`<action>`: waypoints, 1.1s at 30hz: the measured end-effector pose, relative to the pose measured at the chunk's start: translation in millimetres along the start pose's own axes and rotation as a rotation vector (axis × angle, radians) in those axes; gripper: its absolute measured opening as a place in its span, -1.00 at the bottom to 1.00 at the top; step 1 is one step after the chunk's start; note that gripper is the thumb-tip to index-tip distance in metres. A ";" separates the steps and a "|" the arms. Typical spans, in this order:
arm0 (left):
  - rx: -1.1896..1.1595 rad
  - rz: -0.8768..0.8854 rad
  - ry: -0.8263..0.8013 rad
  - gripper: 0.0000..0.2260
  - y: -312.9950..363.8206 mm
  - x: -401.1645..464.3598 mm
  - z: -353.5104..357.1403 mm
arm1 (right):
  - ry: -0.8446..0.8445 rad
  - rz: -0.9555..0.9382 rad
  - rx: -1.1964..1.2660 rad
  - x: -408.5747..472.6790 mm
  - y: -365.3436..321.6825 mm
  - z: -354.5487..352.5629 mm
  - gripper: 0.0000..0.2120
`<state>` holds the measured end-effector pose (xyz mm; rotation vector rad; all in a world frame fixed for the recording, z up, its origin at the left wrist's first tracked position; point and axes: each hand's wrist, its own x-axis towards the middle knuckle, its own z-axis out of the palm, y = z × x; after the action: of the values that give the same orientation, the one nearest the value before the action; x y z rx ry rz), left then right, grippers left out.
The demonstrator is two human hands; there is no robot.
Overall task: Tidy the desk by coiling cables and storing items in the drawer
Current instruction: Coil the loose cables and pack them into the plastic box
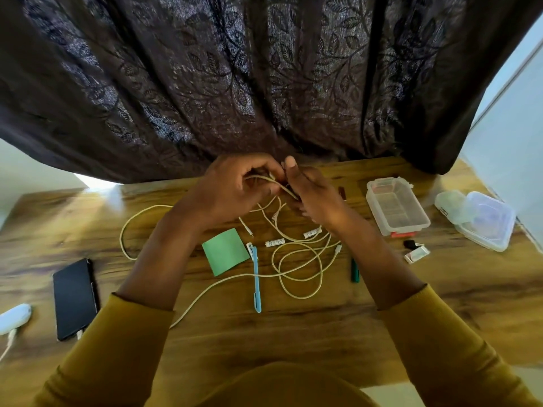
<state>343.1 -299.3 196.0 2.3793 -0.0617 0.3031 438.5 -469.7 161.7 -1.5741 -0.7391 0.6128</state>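
A long cream cable (299, 261) lies in loose loops across the middle of the wooden desk (293, 327). My left hand (235, 189) and my right hand (317, 195) are raised together at the far side of the desk, both pinching a strand of that cable between them. The rest of the cable hangs down from my hands to the desk. One end trails left in a wide arc (126, 230). No drawer is in view.
A green sticky note (225, 251), blue pen (257, 280), green marker (355, 271) and small batteries (274, 243) lie among the loops. A black phone (75, 298) and white charger (14, 317) sit left. Clear plastic boxes (396, 205) (484, 220) stand right. A dark curtain (264, 83) hangs behind.
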 end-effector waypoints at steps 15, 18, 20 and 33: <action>-0.306 -0.081 -0.134 -0.85 -21.8 -0.4 -16.5 | -0.447 0.202 0.366 -10.4 10.8 -15.6 -0.67; -0.480 -0.113 -0.061 -0.77 -23.4 -1.4 -15.9 | -0.542 0.254 0.583 -10.0 14.6 -18.7 -0.58; -0.698 -0.227 0.085 -0.60 -28.2 -2.7 -16.4 | -0.573 0.268 0.749 -9.9 18.3 -22.0 -0.57; -1.123 -0.389 0.046 -0.72 -22.6 -32.4 71.4 | -0.406 0.140 1.163 -11.8 28.9 -1.7 -0.54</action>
<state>328.8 -332.3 122.8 1.2296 0.2035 0.0824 435.3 -481.6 133.0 -0.4200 -0.4015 1.2053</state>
